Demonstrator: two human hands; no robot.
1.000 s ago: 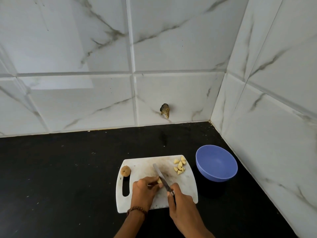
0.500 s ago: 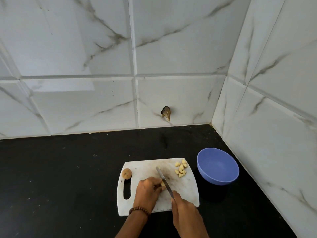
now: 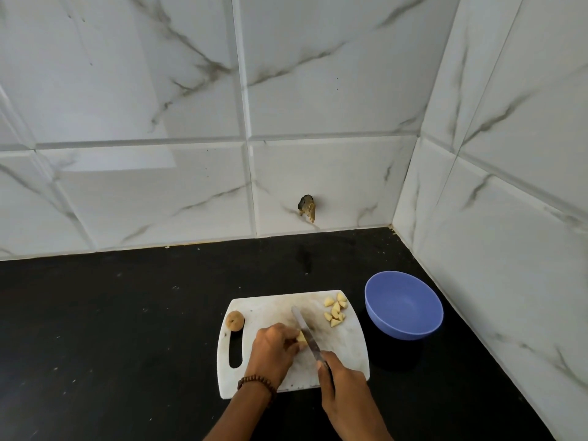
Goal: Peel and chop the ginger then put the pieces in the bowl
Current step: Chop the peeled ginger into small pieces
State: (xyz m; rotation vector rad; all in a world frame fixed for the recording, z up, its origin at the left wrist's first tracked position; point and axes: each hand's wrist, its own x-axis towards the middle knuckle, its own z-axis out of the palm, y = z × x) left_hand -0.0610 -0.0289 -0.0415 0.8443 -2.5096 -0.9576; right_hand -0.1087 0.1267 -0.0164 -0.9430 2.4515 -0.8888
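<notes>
Head cam looking down at a white board [image 3: 273, 308] on a black counter [image 3: 111, 329]. Left hand [image 3: 273, 351] has its fingers curled down on a small ginger chunk [image 3: 300, 337] mid-board, pinning it in place. Right hand [image 3: 345, 388] is wrapped round the handle of a knife [image 3: 307, 334], blade angled across the board and sitting right against the chunk. Little pile of cut pieces [image 3: 334, 310] is up at the far right corner of the board, and a brown ginger end [image 3: 234, 320] sits at the left edge by the handle slot. Blue bowl [image 3: 404, 305] is just right of the board, nothing visible in it.
</notes>
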